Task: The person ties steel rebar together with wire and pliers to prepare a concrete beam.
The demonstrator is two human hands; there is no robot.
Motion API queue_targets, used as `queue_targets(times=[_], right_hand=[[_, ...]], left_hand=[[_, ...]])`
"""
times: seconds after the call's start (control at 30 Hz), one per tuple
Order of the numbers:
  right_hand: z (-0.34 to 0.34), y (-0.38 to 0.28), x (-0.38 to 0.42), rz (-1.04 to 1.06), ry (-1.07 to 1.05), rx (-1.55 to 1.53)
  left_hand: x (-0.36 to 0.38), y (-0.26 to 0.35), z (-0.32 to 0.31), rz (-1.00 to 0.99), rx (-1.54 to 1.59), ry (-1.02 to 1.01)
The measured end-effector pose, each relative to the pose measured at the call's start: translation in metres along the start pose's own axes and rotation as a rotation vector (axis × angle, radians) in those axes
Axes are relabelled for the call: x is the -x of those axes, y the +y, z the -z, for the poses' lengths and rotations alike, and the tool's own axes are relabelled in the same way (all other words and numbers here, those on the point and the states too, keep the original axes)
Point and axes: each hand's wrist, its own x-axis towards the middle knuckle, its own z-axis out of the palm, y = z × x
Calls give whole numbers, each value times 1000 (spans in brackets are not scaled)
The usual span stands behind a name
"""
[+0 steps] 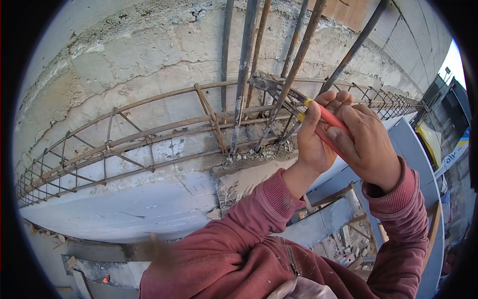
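Note:
My left hand (pixel 314 142) and my right hand (pixel 367 137) are both closed around the red and yellow handles of a pair of end-cutting pincers (pixel 323 117). The pincers' dark metal jaws point left, at the top horizontal bar of a rebar cage (pixel 149 102), close to the upright rebar (pixel 244 74). Whether the jaws grip a wire there is too small to tell. Another upright rebar (pixel 294 60) crosses in front of the tool's neck. My fingers partly hide the handles.
The cage runs along a rough concrete wall (pixel 149 60), on a pale ledge (pixel 124 204). Several uprights rise from broken concrete (pixel 244 157). Far below lie rubble (pixel 346 244) and a small orange figure (pixel 106 279). A grey panel (pixel 416 159) stands to the right.

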Motion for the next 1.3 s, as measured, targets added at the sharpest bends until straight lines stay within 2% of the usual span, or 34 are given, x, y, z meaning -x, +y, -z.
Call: queue_targets(times=[0.07, 0.17, 0.2, 0.3, 0.33, 0.43, 0.47, 0.53, 0.6, 0.7, 0.73, 0.87, 0.93, 1.1, 1.2, 1.3], right_hand=[[-26, -4, 11, 68, 215, 30], [-51, 5, 18, 28, 326, -85], [-50, 8, 18, 37, 357, 38], [-16, 5, 6, 7, 257, 124], [-4, 5, -1, 59, 291, 210], [25, 2, -23, 104, 200, 274], [31, 1, -29, 98, 161, 274], [40, 0, -40, 86, 81, 278], [42, -4, -49, 104, 71, 334], [38, -10, -49, 77, 53, 353], [37, -13, -47, 40, 36, 348], [42, -40, -50, -38, 65, 467], [46, -49, -53, -41, 93, 526], [43, -55, -55, -14, 95, 595], [49, -45, -62, -78, 17, 509], [50, -34, -68, -65, -4, 508]], left_hand=[[7, 0, -3, -64, -103, 121], [18, 6, 4, -23, -55, 257], [21, 8, 4, -31, -154, 268], [19, 18, -9, 23, -393, 352], [16, 16, -13, -14, -374, 302], [12, 6, 7, -50, -311, 243], [8, 3, -3, -31, -216, 319], [2, 1, -13, 27, 32, 317], [-5, 2, -22, 74, 205, 304], [-14, 0, -16, 83, 252, 222], [-15, 7, -18, 81, 156, 155], [-16, 11, -50, 97, 257, 268], [-19, 16, -61, 140, 314, 250], [-22, 9, -46, 166, 239, 171], [-25, 6, -34, 160, 196, 118], [-34, 4, -41, 70, 201, 107]])
